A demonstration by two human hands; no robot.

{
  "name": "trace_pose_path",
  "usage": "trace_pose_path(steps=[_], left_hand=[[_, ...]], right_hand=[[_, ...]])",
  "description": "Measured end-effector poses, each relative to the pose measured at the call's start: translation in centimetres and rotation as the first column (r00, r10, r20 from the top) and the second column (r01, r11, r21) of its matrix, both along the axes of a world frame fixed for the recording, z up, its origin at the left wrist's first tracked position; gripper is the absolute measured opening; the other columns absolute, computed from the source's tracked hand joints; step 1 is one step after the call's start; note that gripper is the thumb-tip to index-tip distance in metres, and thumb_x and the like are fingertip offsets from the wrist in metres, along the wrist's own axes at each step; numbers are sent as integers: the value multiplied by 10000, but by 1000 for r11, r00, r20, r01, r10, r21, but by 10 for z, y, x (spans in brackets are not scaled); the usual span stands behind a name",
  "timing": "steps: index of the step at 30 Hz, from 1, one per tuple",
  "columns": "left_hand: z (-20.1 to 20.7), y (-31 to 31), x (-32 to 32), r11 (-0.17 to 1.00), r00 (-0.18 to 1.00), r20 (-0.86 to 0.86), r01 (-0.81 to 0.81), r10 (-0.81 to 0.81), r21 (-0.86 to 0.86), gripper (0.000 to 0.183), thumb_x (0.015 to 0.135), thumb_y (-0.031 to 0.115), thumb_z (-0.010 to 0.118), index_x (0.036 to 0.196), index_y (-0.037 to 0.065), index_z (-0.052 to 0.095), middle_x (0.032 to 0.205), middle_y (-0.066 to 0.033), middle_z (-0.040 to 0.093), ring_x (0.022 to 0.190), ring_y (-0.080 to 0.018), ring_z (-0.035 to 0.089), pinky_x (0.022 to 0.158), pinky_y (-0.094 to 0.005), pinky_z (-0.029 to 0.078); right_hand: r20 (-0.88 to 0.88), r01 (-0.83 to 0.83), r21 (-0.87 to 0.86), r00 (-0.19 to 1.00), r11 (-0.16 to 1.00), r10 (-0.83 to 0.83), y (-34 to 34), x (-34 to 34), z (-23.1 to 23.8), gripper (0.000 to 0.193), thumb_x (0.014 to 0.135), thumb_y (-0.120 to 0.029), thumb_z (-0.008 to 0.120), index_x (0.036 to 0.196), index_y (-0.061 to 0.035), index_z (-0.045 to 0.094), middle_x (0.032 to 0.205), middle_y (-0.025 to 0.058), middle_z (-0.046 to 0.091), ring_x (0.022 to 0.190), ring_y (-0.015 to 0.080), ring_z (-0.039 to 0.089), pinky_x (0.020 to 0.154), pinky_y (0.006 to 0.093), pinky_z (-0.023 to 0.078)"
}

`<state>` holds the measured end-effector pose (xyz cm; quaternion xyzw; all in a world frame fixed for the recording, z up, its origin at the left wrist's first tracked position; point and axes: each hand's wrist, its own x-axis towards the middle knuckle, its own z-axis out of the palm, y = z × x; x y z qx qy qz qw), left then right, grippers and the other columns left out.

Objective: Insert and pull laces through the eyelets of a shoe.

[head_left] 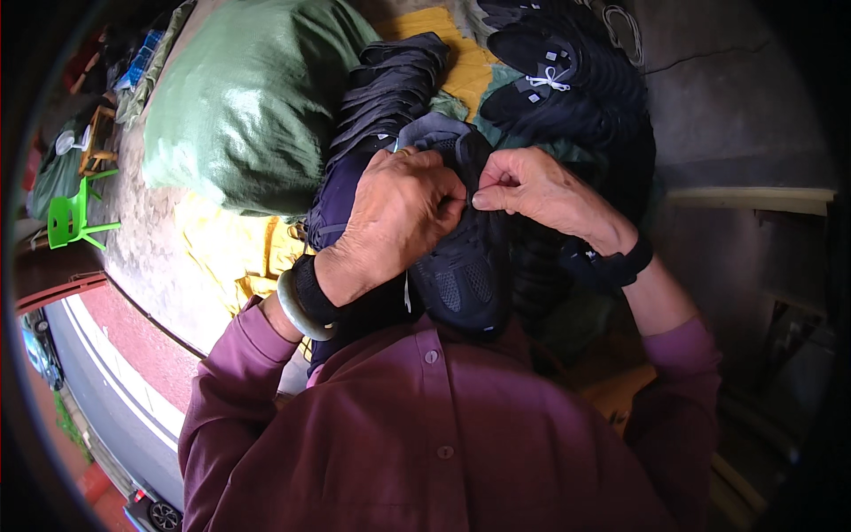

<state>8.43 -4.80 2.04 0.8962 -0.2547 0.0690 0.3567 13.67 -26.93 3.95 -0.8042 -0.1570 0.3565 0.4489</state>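
A dark shoe (456, 275) with mesh panels at its toe rests in front of me, toe toward my body and grey-lined opening facing away. My left hand (403, 199) is closed over the left side of the shoe, fingers curled at the lacing area. Opposite it, my right hand (536, 195) pinches thumb and forefinger together just above the lacing. What either pinch holds is too dark and small to make out. A thin white strand hangs beside the shoe, below my left hand.
Dark shoe pieces (390, 89) lie in an overlapping row beyond my left hand. More dark shoes (567, 80), one with a white lace bow, are stacked at the far right. A large green sack (248, 106) stands far left, yellow sheeting (230, 248) below it, a green chair (71, 217) further off.
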Motion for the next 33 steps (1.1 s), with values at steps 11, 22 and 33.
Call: trace_pose_path(steps=[11, 22, 33], left_hand=[[19, 182, -19, 866, 899, 58, -434, 434, 248, 159, 750, 8, 748, 894, 73, 727, 874, -117, 690, 801, -313, 667, 735, -393, 538], [-78, 305, -90, 601, 671, -150, -514, 727, 612, 99, 860, 172, 711, 928, 123, 763, 942, -94, 738, 883, -316, 704, 786, -412, 553], [-9, 102, -25, 993, 949, -307, -101, 78, -59, 199, 886, 55, 737, 1083, 31, 730, 1047, -136, 700, 1003, -319, 681, 908, -391, 539]], right_hand=[[26, -122, 60, 992, 991, 120, -12, 13, -5, 234, 944, -202, 719, 1002, 25, 717, 845, 34, 684, 792, 107, 622, 727, 273, 517], [33, -167, -2, 985, 986, 166, -14, 16, 9, 152, 953, -132, 638, 1004, 6, 680, 843, 22, 649, 786, 103, 599, 726, 285, 495], [144, -410, -164, 890, 897, 433, -19, 13, 43, 197, 967, -169, 645, 1043, -18, 745, 922, 58, 636, 886, 197, 616, 826, 318, 499]])
